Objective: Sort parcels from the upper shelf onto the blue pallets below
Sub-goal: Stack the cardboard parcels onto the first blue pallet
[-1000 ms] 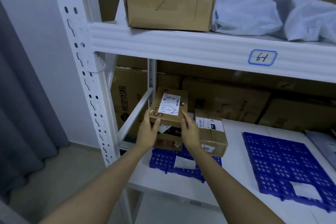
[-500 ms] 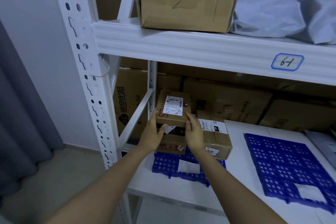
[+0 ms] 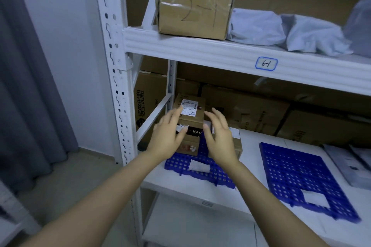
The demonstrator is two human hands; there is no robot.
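My left hand [image 3: 167,136] and right hand [image 3: 219,138] are at the centre of the frame, fingers straight and spread wide, holding nothing. Blur hides whether they touch the stack of boxes [image 3: 190,142] between them. It stands on a perforated blue plastic pallet [image 3: 180,164] on the white lower shelf [image 3: 251,144], with the small brown cardboard parcel with a white label [image 3: 192,116] on top. A second blue pallet [image 3: 297,176] lies lower right. On the upper shelf [image 3: 200,52], across the top, stand a large taped cardboard box [image 3: 196,6] and grey plastic mailer bags [image 3: 261,26].
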